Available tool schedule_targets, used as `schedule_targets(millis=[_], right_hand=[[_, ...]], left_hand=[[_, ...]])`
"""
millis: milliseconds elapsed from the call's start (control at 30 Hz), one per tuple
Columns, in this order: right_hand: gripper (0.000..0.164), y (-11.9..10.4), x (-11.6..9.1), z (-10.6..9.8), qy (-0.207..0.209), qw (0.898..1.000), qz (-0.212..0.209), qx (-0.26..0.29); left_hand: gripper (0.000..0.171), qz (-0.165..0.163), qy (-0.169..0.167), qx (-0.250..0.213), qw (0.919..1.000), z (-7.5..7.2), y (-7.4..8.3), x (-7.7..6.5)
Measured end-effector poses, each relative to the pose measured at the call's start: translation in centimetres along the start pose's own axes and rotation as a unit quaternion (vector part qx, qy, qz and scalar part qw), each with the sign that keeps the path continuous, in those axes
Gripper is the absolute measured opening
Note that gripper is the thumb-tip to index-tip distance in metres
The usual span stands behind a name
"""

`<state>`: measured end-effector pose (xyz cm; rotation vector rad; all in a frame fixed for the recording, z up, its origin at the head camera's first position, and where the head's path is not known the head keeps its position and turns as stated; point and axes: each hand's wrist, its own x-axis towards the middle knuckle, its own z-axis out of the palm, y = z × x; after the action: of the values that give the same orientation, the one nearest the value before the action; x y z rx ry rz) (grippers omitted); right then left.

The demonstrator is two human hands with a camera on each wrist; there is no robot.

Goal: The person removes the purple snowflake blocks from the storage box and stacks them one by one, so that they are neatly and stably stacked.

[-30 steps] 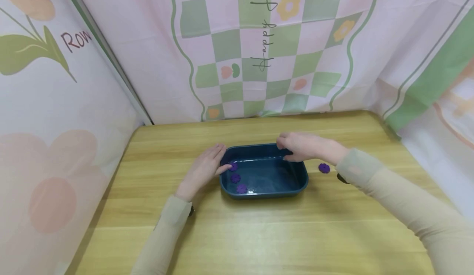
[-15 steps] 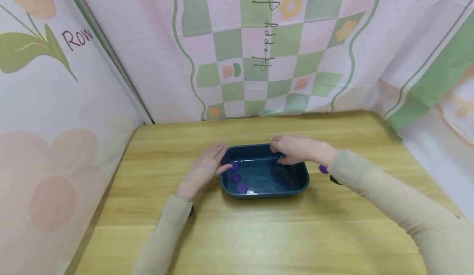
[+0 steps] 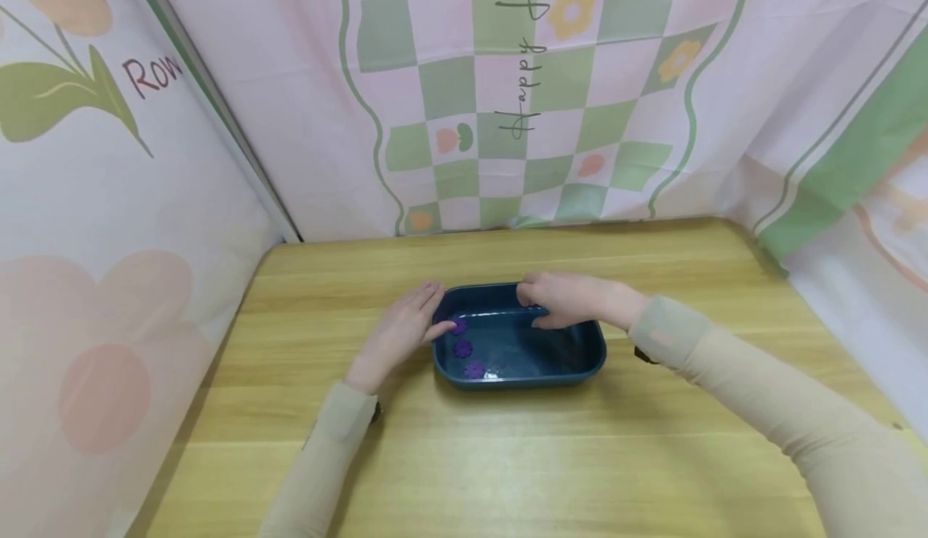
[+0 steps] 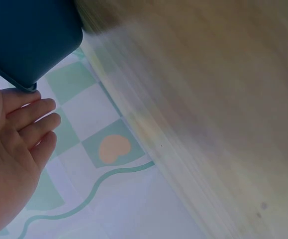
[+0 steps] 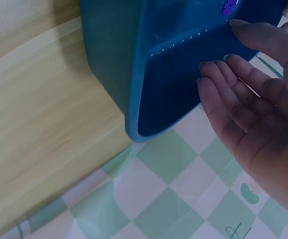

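Note:
A dark blue rectangular plastic bin (image 3: 525, 349) stands on the table. Along its left end lie three small purple flower-shaped pieces, the back one (image 3: 458, 326), the middle one (image 3: 462, 349) and the front one (image 3: 474, 370). My left hand (image 3: 397, 333) rests at the bin's left rim, its thumb over the edge and its other fingers outside, fairly straight. Over the bin's back right part hovers my right hand (image 3: 569, 298). The right wrist view shows its fingers (image 5: 233, 99) loosely bent, apart from the thumb, with nothing between them.
The wooden table (image 3: 464, 457) extends around the bin. Printed curtains hang along the back (image 3: 493, 103), the left side (image 3: 109, 224) and the right side (image 3: 855, 167). The right sleeve (image 3: 761, 401) crosses over the table's right part.
My right hand has moved left over the bin. A purple flower-shaped piece on the table to the right of the bin is now hidden behind the right forearm. My left hand stays in place.

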<state>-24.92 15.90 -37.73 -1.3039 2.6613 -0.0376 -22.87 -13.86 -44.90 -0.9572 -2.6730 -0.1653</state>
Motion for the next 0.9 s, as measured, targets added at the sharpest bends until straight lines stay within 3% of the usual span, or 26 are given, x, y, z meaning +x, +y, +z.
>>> schedule_targets(millis=[267,633,900], right_hand=[[0.029,-0.7,0.6,0.5,-0.024,0.999,-0.007,0.022],[0.027,-1.5,1.1,1.0,-0.010,0.997,-0.043,0.065],[0.027,-2.0,1.8,1.5,-0.020,0.995,-0.046,0.088]], left_hand=[[0.067,-0.007,-0.008,-0.016,0.9998,-0.2,0.0,0.0],[0.066,-0.009,-0.008,-0.007,0.9999,-0.2,0.1,0.0],[0.065,-0.004,0.003,-0.010,0.9999,0.0,0.0,0.0]])
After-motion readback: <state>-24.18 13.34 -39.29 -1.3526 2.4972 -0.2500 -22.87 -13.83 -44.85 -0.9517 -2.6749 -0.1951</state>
